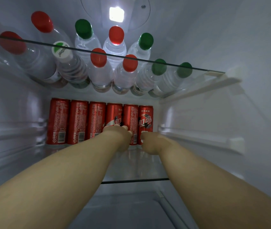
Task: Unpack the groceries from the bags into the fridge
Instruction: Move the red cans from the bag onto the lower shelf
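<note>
Fridge (230, 38): the view is inside it; its light (116, 14) glows at 12 o'clock.
Upper glass shelf (214, 72): its dark front edge runs from 10 o'clock to 2 o'clock, across the bottle caps.
Water bottles (98, 70): ten clear ones packed close at 11 to 1 o'clock, in the level above the cans. Their caps are red or green, and one is white and green. Whether they stand on that glass or under it is unclear.
Lower glass shelf (134, 169): it bears the cans at its back.
Cola cans (78, 121): six red ones stand upright, side by side, in one row near the centre.
Left grip (120, 134): it is against the fourth can (114, 113) and fifth can (130, 114). I cannot tell how far the fingers curl or whether they hold either.
Right grip (148, 141): it is at the foot of the sixth can (145, 119). I cannot tell its hold here either.
</note>
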